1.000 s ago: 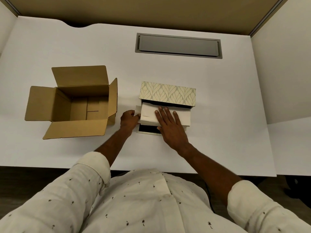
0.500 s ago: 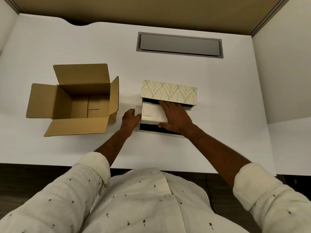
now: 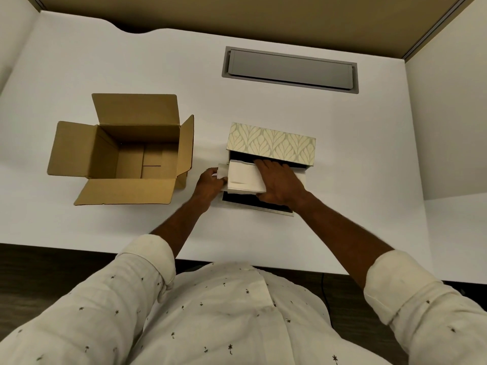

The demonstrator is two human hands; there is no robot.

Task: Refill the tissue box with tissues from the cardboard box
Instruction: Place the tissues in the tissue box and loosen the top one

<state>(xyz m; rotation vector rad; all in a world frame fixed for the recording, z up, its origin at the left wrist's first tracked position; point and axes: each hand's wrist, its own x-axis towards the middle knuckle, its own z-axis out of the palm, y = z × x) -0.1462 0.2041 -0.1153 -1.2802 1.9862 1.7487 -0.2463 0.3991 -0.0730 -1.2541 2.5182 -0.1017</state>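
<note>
A tissue box point(image 3: 271, 144) with a pale leaf pattern lies on the white desk, its dark inside open toward me. A white stack of tissues point(image 3: 243, 179) sits across that opening. My right hand point(image 3: 279, 184) lies on top of the stack, fingers reaching over its far edge and thumb at its near edge. My left hand point(image 3: 209, 181) pinches the stack's left end. The brown cardboard box point(image 3: 123, 151) stands to the left with all flaps open, and I see only bare cardboard inside.
The white desk point(image 3: 342, 180) has a grey cable hatch point(image 3: 290, 71) at the back. A beige partition runs behind, and a white divider stands on the right. The desk's near edge is just in front of my body.
My right hand has slid further over the tissue stack toward the box's far side and curled around it. The left hand has kept its hold at the stack's left end.
</note>
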